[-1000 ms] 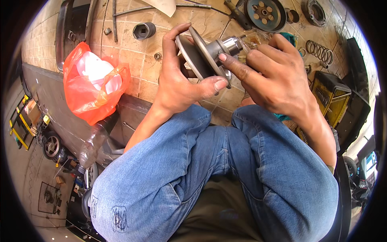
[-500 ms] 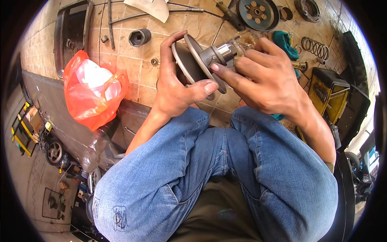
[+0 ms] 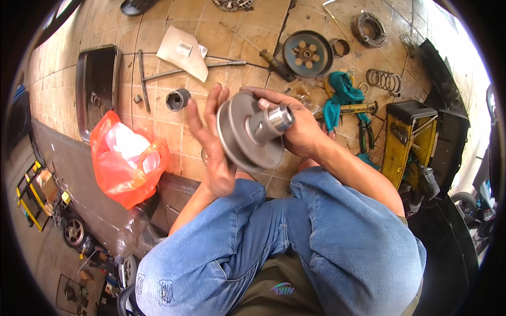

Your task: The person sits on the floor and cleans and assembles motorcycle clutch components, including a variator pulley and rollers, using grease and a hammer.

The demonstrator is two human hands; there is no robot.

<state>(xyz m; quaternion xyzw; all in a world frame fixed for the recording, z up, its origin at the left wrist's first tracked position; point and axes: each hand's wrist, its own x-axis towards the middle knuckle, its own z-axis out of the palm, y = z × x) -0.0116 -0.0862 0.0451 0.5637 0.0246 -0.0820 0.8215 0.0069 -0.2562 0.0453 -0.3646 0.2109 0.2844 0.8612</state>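
A grey metal drive pulley (image 3: 241,138), made of two discs with a shiny hub sticking out, is held up in front of my knees. My right hand (image 3: 301,124) grips it from the far right side, fingers over its top edge and thumb beside the hub. Along the pulley's left rim is my left hand (image 3: 208,142), its fingers spread and pointing away from me. The left thumb area is blurred, and whether the palm touches the disc is hard to tell. The hub now faces right and toward me.
On the tiled floor lie a large socket (image 3: 177,99), a T-handle wrench (image 3: 195,69), a round clutch bell (image 3: 308,54), a coil spring (image 3: 384,81) and a teal cloth (image 3: 345,88). An orange plastic bag (image 3: 128,163) is at left; a yellow toolbox (image 3: 396,152) stands at right.
The right hand has moved from the hub to the pulley's far edge. The left hand has loosened, its fingers spreading. The pulley has turned, its hub facing more toward me, and the view has shifted.
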